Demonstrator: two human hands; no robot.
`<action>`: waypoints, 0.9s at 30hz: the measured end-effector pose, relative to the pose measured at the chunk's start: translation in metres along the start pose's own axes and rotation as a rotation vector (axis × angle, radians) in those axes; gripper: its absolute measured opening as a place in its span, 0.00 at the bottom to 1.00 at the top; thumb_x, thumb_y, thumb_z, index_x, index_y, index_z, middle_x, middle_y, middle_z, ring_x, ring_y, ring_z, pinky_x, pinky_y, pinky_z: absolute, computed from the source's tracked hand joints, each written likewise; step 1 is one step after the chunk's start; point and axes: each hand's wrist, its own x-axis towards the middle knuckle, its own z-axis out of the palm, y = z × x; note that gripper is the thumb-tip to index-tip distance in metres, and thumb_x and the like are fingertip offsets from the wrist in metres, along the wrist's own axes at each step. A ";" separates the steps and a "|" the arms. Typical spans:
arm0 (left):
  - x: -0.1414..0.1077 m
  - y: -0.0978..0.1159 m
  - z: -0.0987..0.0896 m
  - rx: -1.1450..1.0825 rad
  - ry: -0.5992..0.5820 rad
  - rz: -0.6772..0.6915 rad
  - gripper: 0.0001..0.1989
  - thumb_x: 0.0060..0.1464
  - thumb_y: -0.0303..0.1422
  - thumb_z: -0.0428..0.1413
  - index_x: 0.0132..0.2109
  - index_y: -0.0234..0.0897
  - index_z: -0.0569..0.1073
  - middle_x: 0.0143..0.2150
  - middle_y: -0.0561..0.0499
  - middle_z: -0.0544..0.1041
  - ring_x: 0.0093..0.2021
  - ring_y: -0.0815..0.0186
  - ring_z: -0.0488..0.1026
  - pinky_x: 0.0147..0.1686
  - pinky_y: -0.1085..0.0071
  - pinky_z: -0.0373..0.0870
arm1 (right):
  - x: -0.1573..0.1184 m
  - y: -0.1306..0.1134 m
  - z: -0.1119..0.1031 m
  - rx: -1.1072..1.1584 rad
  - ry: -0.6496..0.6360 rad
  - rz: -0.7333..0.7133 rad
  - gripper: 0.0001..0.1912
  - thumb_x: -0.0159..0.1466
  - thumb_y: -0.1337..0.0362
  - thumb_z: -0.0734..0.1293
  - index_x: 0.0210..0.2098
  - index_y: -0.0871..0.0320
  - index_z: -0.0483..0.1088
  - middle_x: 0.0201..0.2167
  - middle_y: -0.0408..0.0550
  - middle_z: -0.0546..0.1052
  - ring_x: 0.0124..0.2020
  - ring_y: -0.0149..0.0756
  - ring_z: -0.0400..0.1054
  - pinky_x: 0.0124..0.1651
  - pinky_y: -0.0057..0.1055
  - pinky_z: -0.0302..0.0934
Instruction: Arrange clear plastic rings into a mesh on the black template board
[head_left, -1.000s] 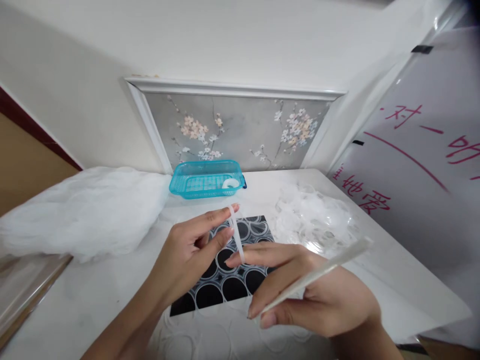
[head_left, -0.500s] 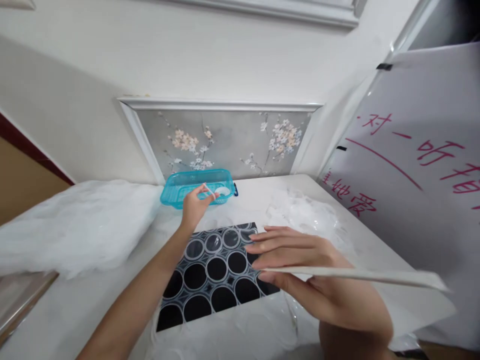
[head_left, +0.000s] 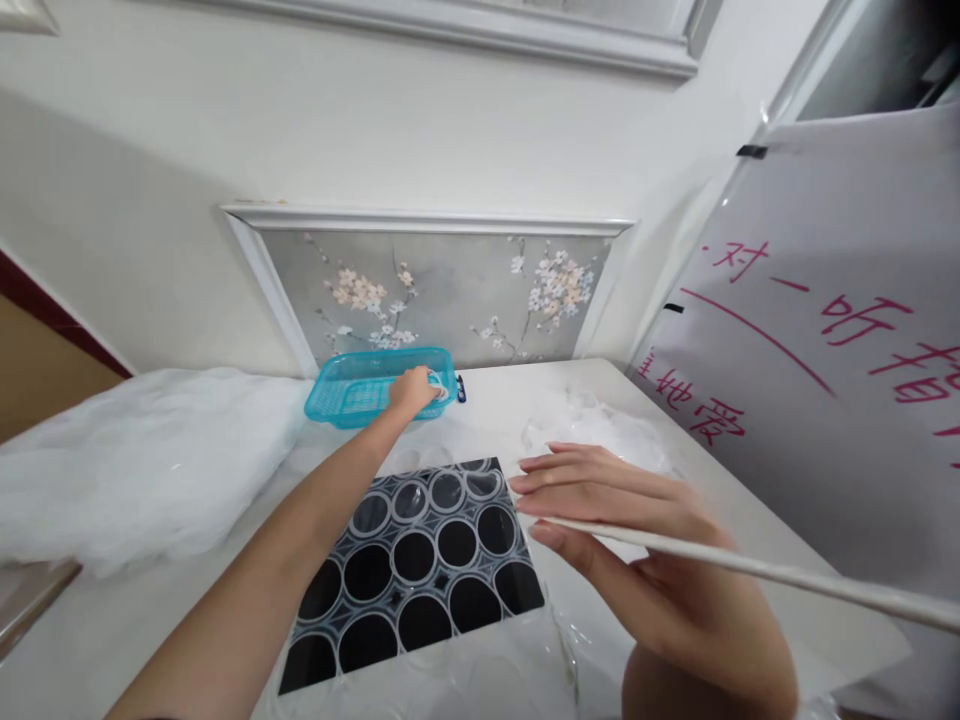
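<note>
My left hand reaches into the right end of a blue plastic basket. Its fingers are bent down around a white ring-shaped thing, and the fingertips are mostly hidden. My right hand is raised at the near right, its fingers straight and close together. Between thumb and fingers it holds a long thin white piece; whether this is a strip or a sheet seen edge-on, I cannot tell. A black sheet with grey-rimmed circles lies on the table between my arms, with clear round pieces on its far row.
A large bundle of cloudy plastic covers the table's left side. Clear crinkled plastic lies at the far right. A small dark blue object sits beside the basket. The wall stands behind, and a white sheet with red writing hangs at right.
My left hand has lowered further into the basket with the thin white loop it was pinching. The white piece in my right hand has tilted, its outer end now lower and farther right.
</note>
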 end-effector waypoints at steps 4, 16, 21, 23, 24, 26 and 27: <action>-0.002 0.001 0.002 0.043 -0.016 0.026 0.24 0.44 0.39 0.61 0.50 0.37 0.75 0.50 0.40 0.76 0.50 0.52 0.72 0.43 0.69 0.66 | 0.002 -0.004 0.005 0.019 -0.016 -0.038 0.14 0.59 0.72 0.68 0.44 0.52 0.74 0.41 0.45 0.80 0.46 0.38 0.73 0.57 0.40 0.63; -0.019 -0.005 0.006 -0.059 0.132 0.144 0.13 0.55 0.38 0.53 0.42 0.38 0.77 0.43 0.45 0.79 0.45 0.56 0.74 0.40 0.67 0.67 | 0.007 -0.004 0.012 -0.037 -0.087 -0.071 0.10 0.61 0.72 0.67 0.42 0.58 0.74 0.40 0.46 0.81 0.47 0.36 0.73 0.56 0.36 0.64; -0.058 -0.020 -0.005 -0.188 0.200 0.318 0.11 0.58 0.36 0.51 0.40 0.37 0.76 0.44 0.49 0.78 0.44 0.63 0.73 0.43 0.71 0.66 | 0.011 -0.001 0.019 -0.089 -0.130 -0.049 0.09 0.62 0.71 0.66 0.41 0.58 0.74 0.40 0.47 0.81 0.46 0.35 0.73 0.56 0.35 0.64; -0.084 -0.030 -0.011 -0.232 0.193 0.381 0.10 0.59 0.35 0.51 0.39 0.37 0.75 0.42 0.50 0.78 0.40 0.66 0.73 0.41 0.73 0.66 | 0.012 0.001 0.023 -0.112 -0.158 -0.044 0.09 0.63 0.71 0.65 0.42 0.57 0.74 0.40 0.46 0.81 0.45 0.34 0.73 0.56 0.36 0.64; -0.099 -0.037 -0.014 -0.252 0.177 0.415 0.09 0.59 0.36 0.52 0.39 0.37 0.75 0.41 0.52 0.78 0.37 0.69 0.73 0.38 0.74 0.67 | 0.013 0.002 0.025 -0.123 -0.174 -0.039 0.09 0.63 0.70 0.65 0.42 0.57 0.74 0.40 0.46 0.80 0.45 0.34 0.73 0.56 0.36 0.64; -0.134 -0.054 -0.020 -0.334 0.118 0.570 0.08 0.59 0.35 0.53 0.37 0.37 0.74 0.38 0.53 0.78 0.31 0.72 0.71 0.32 0.76 0.66 | 0.014 0.005 0.029 -0.144 -0.195 -0.033 0.09 0.64 0.69 0.65 0.42 0.56 0.74 0.40 0.45 0.80 0.45 0.34 0.73 0.57 0.37 0.63; -0.152 -0.063 -0.022 -0.366 0.066 0.652 0.07 0.59 0.34 0.53 0.38 0.37 0.74 0.37 0.53 0.78 0.31 0.73 0.71 0.31 0.77 0.65 | 0.014 0.007 0.031 -0.154 -0.199 -0.027 0.09 0.64 0.69 0.65 0.42 0.56 0.74 0.40 0.45 0.80 0.45 0.34 0.73 0.57 0.37 0.63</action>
